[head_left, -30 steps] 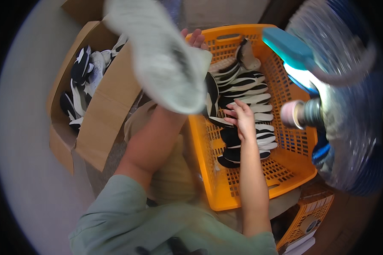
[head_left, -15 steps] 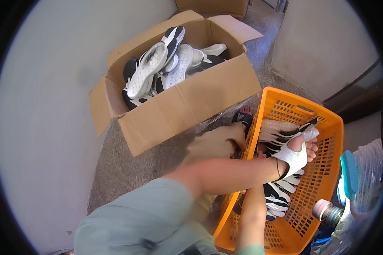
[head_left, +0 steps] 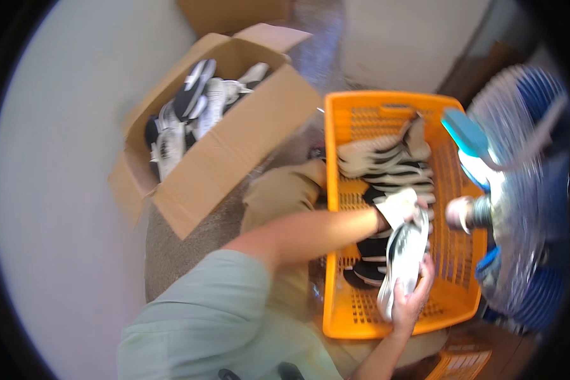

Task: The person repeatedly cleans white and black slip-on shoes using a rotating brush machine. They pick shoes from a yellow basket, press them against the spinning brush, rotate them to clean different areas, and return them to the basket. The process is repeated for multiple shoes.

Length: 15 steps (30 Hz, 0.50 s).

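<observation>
Over the orange plastic basket [head_left: 465,288] I hold a white shoe sole [head_left: 408,250] tilted lengthwise, with dark edging along its side. My right hand [head_left: 413,296] grips its near end, thumb on the face. My left hand [head_left: 404,208], in a white fingerless glove, closes on the far end; its fingers are blurred and partly hidden. Beneath and beyond them, several black-and-white soles [head_left: 383,157] lie packed in a row along the basket's left side. Whether the held piece is one sole or two stacked together, I cannot tell.
An open cardboard box [head_left: 247,133] with several loose soles stands left, near the pale wall [head_left: 76,190]. Right of the basket are a turquoise-headed object [head_left: 465,132] and blue ribbed rolls in clear wrap [head_left: 519,221]. Another cardboard box [head_left: 234,14] sits at the back.
The view has swung right, so box and basket appear further left. My hands, earlier crossed inside the basket, are now apart at two ends of a sole raised above the row.
</observation>
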### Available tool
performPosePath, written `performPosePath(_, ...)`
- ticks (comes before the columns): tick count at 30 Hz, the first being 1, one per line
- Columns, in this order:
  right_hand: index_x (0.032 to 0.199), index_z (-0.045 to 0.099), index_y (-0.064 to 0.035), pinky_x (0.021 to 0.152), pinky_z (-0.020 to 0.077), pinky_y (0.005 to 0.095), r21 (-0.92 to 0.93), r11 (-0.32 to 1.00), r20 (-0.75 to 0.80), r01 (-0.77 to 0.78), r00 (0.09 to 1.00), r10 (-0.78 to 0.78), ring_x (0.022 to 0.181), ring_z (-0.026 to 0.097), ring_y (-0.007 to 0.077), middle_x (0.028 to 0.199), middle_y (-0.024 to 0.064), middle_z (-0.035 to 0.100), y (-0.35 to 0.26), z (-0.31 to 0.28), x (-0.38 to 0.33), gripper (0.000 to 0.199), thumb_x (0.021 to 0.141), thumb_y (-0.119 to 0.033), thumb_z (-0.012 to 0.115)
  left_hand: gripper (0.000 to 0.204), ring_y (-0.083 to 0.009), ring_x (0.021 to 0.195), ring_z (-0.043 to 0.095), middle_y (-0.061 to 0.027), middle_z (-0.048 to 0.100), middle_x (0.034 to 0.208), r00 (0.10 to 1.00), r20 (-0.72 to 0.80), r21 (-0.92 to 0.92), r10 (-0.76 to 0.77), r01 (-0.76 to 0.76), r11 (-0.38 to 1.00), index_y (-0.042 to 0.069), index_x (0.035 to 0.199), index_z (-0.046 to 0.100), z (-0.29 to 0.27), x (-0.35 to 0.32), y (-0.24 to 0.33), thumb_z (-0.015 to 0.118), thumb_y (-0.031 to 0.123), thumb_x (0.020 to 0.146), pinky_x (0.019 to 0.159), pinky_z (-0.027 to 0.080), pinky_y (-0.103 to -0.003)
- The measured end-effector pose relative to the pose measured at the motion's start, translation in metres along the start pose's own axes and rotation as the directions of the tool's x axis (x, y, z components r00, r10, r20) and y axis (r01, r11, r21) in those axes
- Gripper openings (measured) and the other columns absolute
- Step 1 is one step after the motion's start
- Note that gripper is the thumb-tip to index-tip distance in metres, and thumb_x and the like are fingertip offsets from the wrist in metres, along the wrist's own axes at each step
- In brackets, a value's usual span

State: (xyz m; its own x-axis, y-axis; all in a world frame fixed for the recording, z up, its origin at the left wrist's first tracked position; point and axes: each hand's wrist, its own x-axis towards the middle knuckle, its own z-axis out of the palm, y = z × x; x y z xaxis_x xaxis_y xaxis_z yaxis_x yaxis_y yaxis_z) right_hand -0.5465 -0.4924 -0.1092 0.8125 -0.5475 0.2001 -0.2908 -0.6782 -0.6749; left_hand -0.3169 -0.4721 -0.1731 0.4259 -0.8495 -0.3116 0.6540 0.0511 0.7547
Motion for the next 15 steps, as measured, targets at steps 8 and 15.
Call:
performPosePath(8, 0.135, 0.045, 0.0063, 0.096, 0.0476, 0.0357, 0.922, 0.350, -0.027, -0.165, 0.874, 0.485, 0.112, 0.059, 0.0255, 0.124, 0.0152, 0.058, 0.021, -0.007, 0.004, 0.049, 0.089, -0.006, 0.058, 0.026, -0.0292, 0.098, 0.067, -0.0148, 0.066, 0.109, 0.896, 0.350, -0.589, 0.273, -0.016, 0.808, 0.000, 0.114, 0.056, 0.003, -0.027, 0.094, 0.057, 0.017, 0.094, 0.090, 0.055, -0.044)
performPosePath(15, 0.123, 0.052, 0.0103, 0.086, 0.0553, 0.0415, 0.891, 0.386, -0.068, -0.240, 0.768, 0.636, 0.106, 0.063, 0.0319, 0.117, 0.0194, 0.062, -0.001, -0.088, -0.009, 0.040, 0.084, 0.001, 0.054, 0.047, -0.0209, 0.094, 0.064, -0.0101, 0.066, 0.100, 0.871, 0.358, -0.657, 0.335, -0.020, 0.754, 0.004, 0.114, 0.058, 0.076, -0.075, 0.085, 0.044, 0.048, 0.101, 0.087, 0.052, -0.036)
